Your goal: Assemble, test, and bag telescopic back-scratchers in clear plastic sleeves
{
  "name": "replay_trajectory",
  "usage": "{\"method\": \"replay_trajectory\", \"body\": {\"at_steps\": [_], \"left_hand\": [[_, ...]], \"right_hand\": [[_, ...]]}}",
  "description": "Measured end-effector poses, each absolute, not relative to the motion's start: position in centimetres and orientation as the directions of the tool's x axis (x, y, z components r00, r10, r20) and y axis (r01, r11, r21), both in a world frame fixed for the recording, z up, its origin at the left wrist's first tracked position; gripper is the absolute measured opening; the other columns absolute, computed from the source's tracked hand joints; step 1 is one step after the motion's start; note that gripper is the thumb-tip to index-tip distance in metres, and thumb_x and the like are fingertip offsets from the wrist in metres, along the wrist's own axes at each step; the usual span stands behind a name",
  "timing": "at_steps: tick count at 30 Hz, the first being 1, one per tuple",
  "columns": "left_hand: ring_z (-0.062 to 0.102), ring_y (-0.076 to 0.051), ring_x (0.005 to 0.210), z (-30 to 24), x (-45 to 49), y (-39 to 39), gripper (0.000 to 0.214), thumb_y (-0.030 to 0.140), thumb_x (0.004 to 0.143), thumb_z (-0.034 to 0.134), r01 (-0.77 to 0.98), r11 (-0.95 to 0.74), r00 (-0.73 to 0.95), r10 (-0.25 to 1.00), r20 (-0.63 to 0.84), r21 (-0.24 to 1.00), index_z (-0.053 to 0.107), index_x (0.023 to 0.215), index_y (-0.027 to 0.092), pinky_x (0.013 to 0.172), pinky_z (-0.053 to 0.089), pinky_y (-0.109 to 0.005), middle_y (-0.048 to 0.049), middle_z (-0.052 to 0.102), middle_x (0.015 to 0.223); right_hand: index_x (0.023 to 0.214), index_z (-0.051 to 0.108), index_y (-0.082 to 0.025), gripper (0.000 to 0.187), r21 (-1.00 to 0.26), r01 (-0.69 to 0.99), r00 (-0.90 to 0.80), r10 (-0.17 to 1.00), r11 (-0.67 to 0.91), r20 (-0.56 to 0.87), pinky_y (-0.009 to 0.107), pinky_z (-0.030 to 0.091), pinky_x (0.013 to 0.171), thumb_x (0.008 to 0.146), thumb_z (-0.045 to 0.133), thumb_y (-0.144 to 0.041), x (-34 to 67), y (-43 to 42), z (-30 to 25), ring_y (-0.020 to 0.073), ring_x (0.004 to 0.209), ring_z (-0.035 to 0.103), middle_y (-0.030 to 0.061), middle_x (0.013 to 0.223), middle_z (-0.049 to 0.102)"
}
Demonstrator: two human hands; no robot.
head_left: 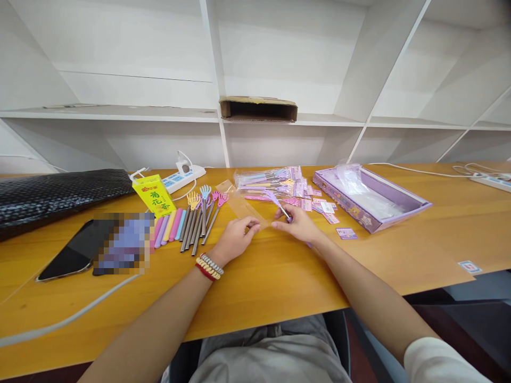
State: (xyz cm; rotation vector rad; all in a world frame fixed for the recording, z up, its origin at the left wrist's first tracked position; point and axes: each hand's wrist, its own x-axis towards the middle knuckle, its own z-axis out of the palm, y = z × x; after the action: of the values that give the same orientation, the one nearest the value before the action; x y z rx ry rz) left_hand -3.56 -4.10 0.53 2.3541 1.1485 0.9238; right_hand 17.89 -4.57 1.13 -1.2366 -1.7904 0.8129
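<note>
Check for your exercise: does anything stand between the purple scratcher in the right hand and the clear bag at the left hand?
Nothing visible does. The purple scratcher in the right hand is just right of the clear bag at the left hand; the packaged scratchers lie beyond the purple one.

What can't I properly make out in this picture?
All in the head view:
Purple-headed stick: partly hidden by the right hand.
Black speckled item: cut off by the left edge.
Item beside the phone: masked by pixelation.
Loose card: print too small.
Cardboard box: inside lost in shadow.
</note>
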Motion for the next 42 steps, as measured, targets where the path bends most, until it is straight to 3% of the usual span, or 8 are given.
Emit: {"method": "replay_trajectory", "body": {"at_steps": [6, 11, 15, 19, 23, 30, 36, 42], "left_hand": [[0.058, -0.017, 0.096, 0.7, -3.1, -4.9, 0.023, 0.034, 0.086, 0.046, 0.465, -0.716, 0.579, 0.691, 0.433, 0.521, 0.057, 0.102, 0.021, 0.090, 0.044, -0.033, -0.0041, 0.065, 0.099], [0.055, -0.018, 0.097, 0.9, -3.2, -4.9, 0.026, 0.037, 0.083, 0.052, 0.496, -0.706, 0.425, 0.705, 0.568, 0.506, 0.053, 0.102, 0.019, 0.090, 0.042, -0.035, -0.0067, 0.061, 0.100], [0.056, -0.017, 0.084, 1.1, -3.4, -4.6, 0.027, 0.041, 0.082, 0.051, 0.568, -0.587, 0.243, 0.789, 0.564, 0.577, 0.054, 0.092, 0.017, 0.080, 0.044, -0.032, -0.0050, 0.060, 0.087], [0.054, -0.017, 0.073, 1.1, -3.3, -4.5, 0.037, 0.046, 0.086, 0.039, 0.561, -0.509, 0.407, 0.856, 0.318, 0.652, 0.057, 0.073, 0.018, 0.073, 0.043, -0.032, -0.0027, 0.060, 0.073], [0.056, -0.019, 0.092, 0.9, -2.8, -4.3, 0.035, 0.047, 0.085, 0.041, 0.382, -0.380, 0.437, 0.877, 0.198, 0.842, 0.059, 0.094, 0.019, 0.085, 0.042, -0.033, -0.0047, 0.063, 0.096], [0.060, -0.018, 0.091, 1.1, -2.8, -4.0, 0.035, 0.037, 0.075, 0.061, -0.036, -0.167, 0.320, 0.932, 0.169, 0.985, 0.054, 0.102, 0.015, 0.085, 0.046, -0.031, -0.0063, 0.066, 0.093], [0.062, -0.020, 0.090, 1.3, -2.6, -4.3, 0.031, 0.033, 0.072, 0.065, -0.066, -0.097, 0.483, 0.868, 0.117, 0.993, 0.060, 0.097, 0.014, 0.084, 0.048, -0.034, -0.0085, 0.067, 0.096], [0.061, -0.015, 0.067, 0.2, -3.2, -2.9, 0.035, 0.031, 0.063, 0.073, -0.066, -0.092, 0.199, 0.974, 0.104, 0.994, 0.058, 0.089, 0.014, 0.070, 0.050, -0.032, -0.0026, 0.065, 0.073]], "right_hand": [[0.081, 0.058, -0.017, 0.017, -0.603, 0.574, -0.425, 0.831, 0.554, 0.360, 0.021, 0.034, 0.057, 0.071, 0.065, -0.030, 16.7, -5.3, 0.9, 0.0095, 0.058, 0.046, -0.0014, 0.068, 0.057], [0.069, 0.050, -0.018, 0.014, -0.637, 0.569, -0.289, 0.852, 0.520, 0.436, 0.022, 0.032, 0.055, 0.079, 0.054, -0.026, 16.4, -5.3, 0.9, 0.0093, 0.054, 0.043, -0.0027, 0.059, 0.049], [0.073, 0.041, -0.020, 0.021, -0.879, 0.296, -0.128, 0.928, 0.373, 0.350, 0.021, 0.036, 0.049, 0.080, 0.054, -0.035, 16.6, -5.3, 1.2, 0.0116, 0.054, 0.056, -0.0032, 0.062, 0.052], [0.075, 0.033, -0.022, 0.033, -0.982, -0.069, -0.207, 0.961, 0.174, 0.185, 0.017, 0.026, 0.033, 0.073, 0.061, -0.040, 16.6, -5.4, 1.5, 0.0197, 0.068, 0.066, 0.0018, 0.079, 0.061], [0.074, 0.030, -0.022, 0.038, -0.972, -0.233, -0.339, 0.938, -0.002, 0.079, 0.016, 0.021, 0.027, 0.069, 0.065, -0.036, 16.4, -5.4, 1.2, 0.0239, 0.074, 0.068, 0.0030, 0.078, 0.062], [0.079, 0.038, -0.019, 0.032, -0.993, -0.070, -0.387, 0.920, -0.091, -0.057, 0.014, 0.021, 0.026, 0.067, 0.065, -0.031, 16.1, -4.9, 0.4, 0.0186, 0.057, 0.067, 0.0063, 0.082, 0.066], [0.077, 0.051, -0.015, 0.026, -0.989, 0.147, -0.474, 0.875, -0.033, -0.100, 0.014, 0.024, 0.026, 0.069, 0.065, -0.035, 15.9, -4.9, 0.1, 0.0097, 0.043, 0.058, 0.0035, 0.073, 0.064], [0.081, 0.044, -0.019, 0.038, -0.999, 0.028, -0.296, 0.954, -0.027, -0.034, 0.016, 0.022, 0.027, 0.071, 0.062, -0.051, 16.0, -4.9, 0.5, 0.0066, 0.036, 0.048, 0.0003, 0.070, 0.063]]}}
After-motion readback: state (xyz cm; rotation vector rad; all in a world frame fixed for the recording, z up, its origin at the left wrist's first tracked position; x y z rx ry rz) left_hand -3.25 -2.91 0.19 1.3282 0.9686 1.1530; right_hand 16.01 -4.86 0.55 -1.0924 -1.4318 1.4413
